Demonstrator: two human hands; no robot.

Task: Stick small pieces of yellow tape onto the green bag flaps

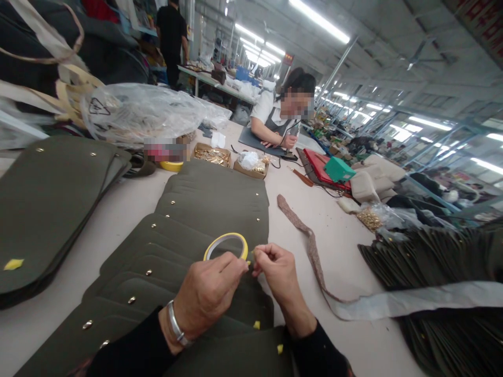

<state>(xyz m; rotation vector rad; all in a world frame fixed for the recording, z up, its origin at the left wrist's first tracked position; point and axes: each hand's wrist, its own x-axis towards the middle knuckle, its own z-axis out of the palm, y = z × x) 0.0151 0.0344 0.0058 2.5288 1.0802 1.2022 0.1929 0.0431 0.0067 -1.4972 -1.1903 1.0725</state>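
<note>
Presently pinching the yellow ring-shaped tape roll (244,247) in the left hand (210,288), rim just left of the right hand (276,266), likewise pinched on a small yellow tape piece (253,253), above overlapping olive-green panels (176,256).

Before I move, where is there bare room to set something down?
Tabletop is bare between the brown strip and the dark pile at right, and between the left stack and the overlapping panels. Crowded: far side, with boxes and plastic bag.

Low passage over the green panels (212,188) meets boxes (251,173).
</note>
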